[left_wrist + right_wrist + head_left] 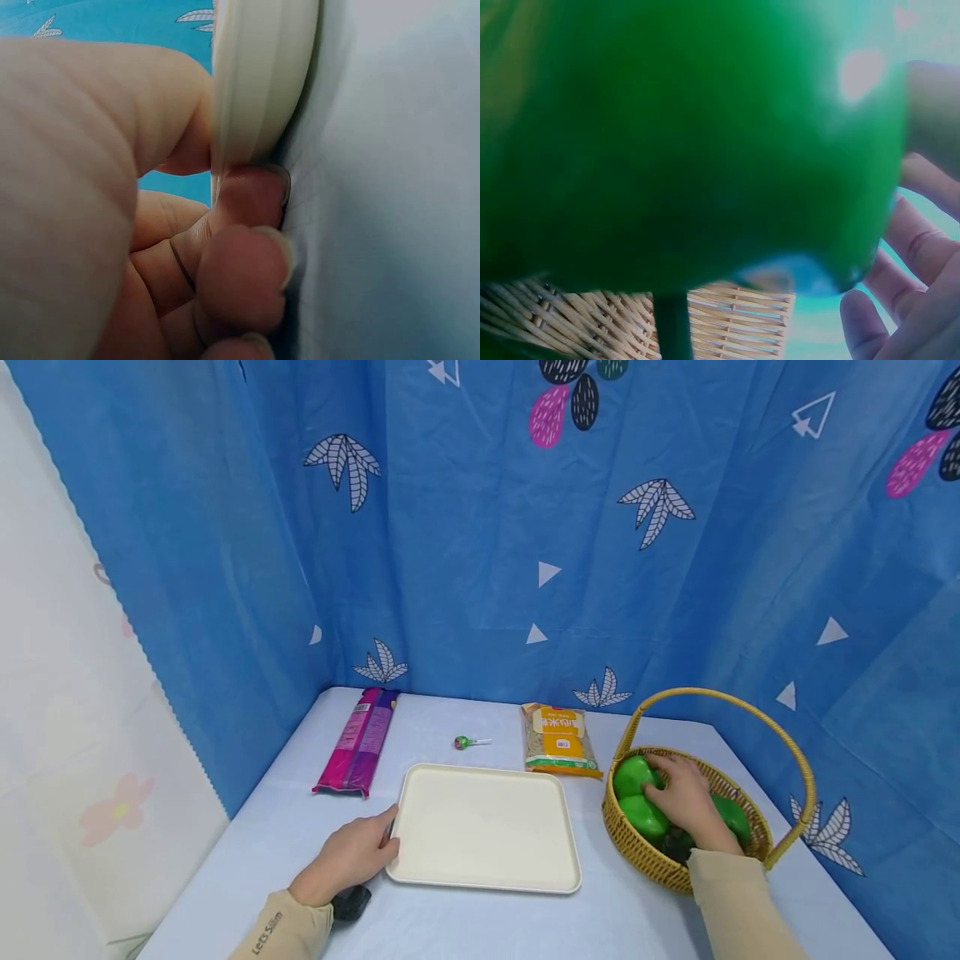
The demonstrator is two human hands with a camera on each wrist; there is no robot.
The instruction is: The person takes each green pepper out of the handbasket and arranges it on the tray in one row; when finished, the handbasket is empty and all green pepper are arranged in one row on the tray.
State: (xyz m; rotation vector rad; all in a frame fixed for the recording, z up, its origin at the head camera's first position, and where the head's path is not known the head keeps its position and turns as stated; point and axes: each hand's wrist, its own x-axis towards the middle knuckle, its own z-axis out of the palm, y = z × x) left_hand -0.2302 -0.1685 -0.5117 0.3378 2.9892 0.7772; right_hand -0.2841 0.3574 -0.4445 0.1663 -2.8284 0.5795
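My left hand [351, 857] grips the left rim of a cream rectangular tray [483, 828] lying flat on the table. In the left wrist view, thumb and fingers [240, 277] pinch the tray's rim [259, 82] close to the cloth. My right hand [684, 797] reaches into a wicker basket [637, 853], thumb and fingers around the right side of the upper green bell pepper [632, 775]. Below it lies another green bell pepper [643, 817]; a darker green one [731, 818] is partly behind my wrist. A large green bell pepper [705, 150] fills most of the right wrist view.
The basket's tall handle [798, 752] arches over its right side. Behind the tray lie a lollipop [463, 742] and a yellow-labelled grain bag [561, 739]. A pink-purple packet [358, 743] lies at the back left. Blue curtains [480, 527] hang behind the white-covered table [450, 922].
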